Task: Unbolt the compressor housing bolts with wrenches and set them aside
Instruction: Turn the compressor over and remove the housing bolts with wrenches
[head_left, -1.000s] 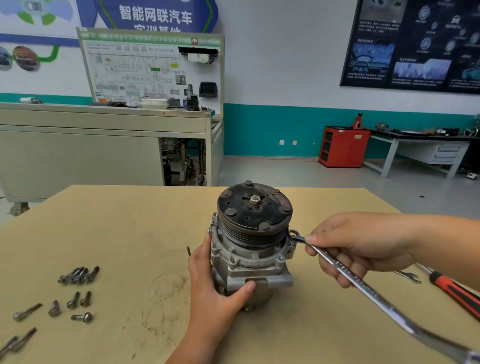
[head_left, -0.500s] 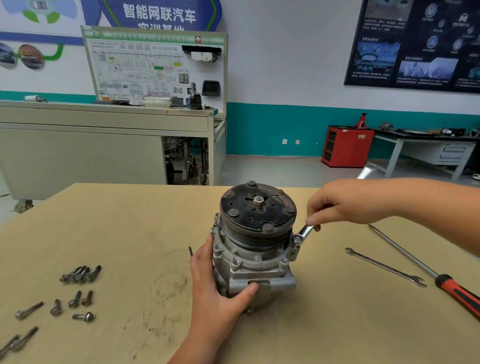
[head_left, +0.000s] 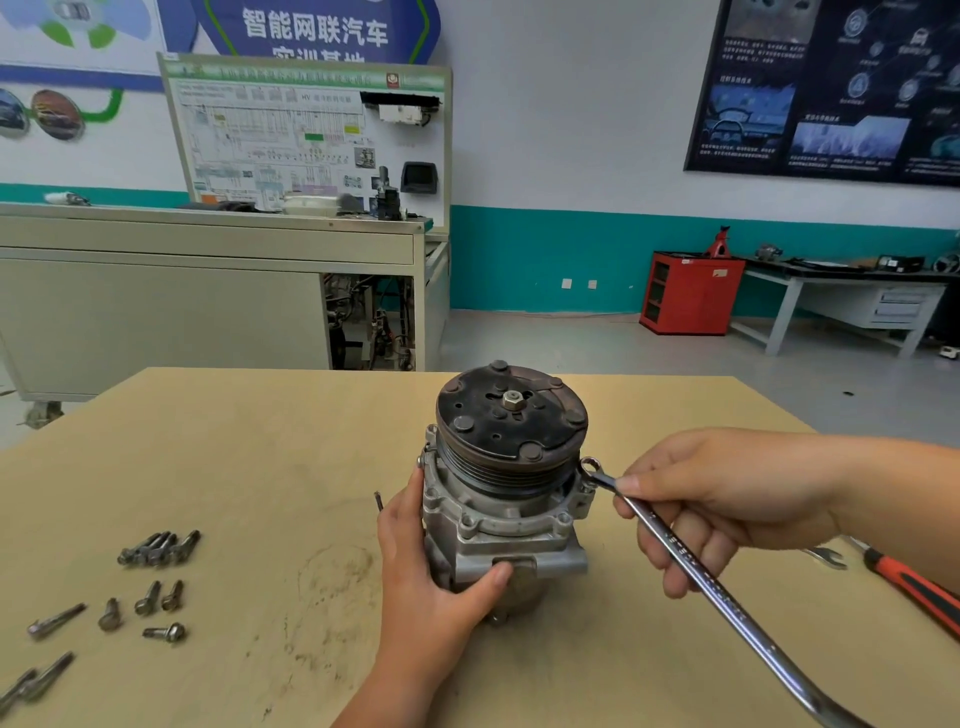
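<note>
Wrench (head_left: 691, 561): swung back toward the person since half a second ago, ring apparently on a housing bolt. Right hand (head_left: 727, 499) fingers wrap it; left hand (head_left: 431, 571) grips compressor (head_left: 498, 525). Loosening continues.

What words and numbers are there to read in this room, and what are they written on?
"智能网联汽车": on the blue wall sign; the line below it is half hidden by the board.
"HV": on the wiring-diagram board; its other print is too small to read.
wrench: stamped marks, too blurred to read.
dark poster: text too small to read.
compressor: no readable writing.
</note>
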